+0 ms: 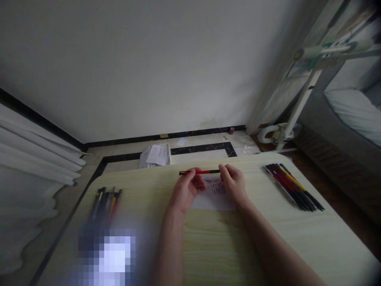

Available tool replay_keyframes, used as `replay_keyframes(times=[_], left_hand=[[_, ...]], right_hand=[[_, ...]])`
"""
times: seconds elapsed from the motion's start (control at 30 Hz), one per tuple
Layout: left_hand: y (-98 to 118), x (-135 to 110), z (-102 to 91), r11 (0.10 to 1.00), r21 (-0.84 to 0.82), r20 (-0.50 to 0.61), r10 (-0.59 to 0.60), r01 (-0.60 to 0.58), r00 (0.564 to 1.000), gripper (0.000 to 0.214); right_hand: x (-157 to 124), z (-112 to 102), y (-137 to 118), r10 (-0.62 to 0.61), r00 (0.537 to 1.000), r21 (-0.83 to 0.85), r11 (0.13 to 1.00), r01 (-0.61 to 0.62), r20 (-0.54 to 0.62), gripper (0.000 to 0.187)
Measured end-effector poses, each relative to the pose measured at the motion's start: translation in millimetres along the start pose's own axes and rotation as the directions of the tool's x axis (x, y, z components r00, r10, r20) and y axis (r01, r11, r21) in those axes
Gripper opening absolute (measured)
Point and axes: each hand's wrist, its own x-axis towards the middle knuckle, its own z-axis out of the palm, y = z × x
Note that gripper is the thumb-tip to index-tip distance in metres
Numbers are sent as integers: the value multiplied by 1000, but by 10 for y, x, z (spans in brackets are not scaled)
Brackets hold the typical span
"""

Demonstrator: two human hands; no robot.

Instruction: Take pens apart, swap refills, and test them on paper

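Both my hands hold one red pen (200,172) with black ends, level and crosswise above the light wooden table (268,238). My left hand (187,190) pinches its left part and my right hand (233,183) pinches its right end. Beneath the hands lies a small white paper (212,198) with red scribbles on it. A row of red and black pens (293,187) lies on the table to the right, apart from my right hand. Another bunch of pens (105,200) lies at the left.
A pixelated patch (108,256) covers the near left of the table. Beyond the table's far edge, papers (156,155) lie on the tiled floor by the white wall. Curtains (32,159) hang at left. A white stand (285,131) and a bed (351,111) are at right.
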Motion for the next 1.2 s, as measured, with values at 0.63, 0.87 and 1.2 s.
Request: replay_keyframes(times=[0.63, 0.87, 1.2], left_hand=[[3, 11, 6, 998, 14, -16, 59, -59, 998, 21], [-16, 34, 14, 997, 4, -49, 72, -72, 996, 20], [-49, 77, 42, 983, -5, -149, 181, -184, 972, 16]], right_hand=[[-2, 15, -11, -4, 996, 7, 1000, 3, 91, 40], [-1, 25, 2, -6, 996, 17, 1000, 4, 93, 41], [-8, 28, 23, -14, 993, -33, 999, 18, 116, 41]])
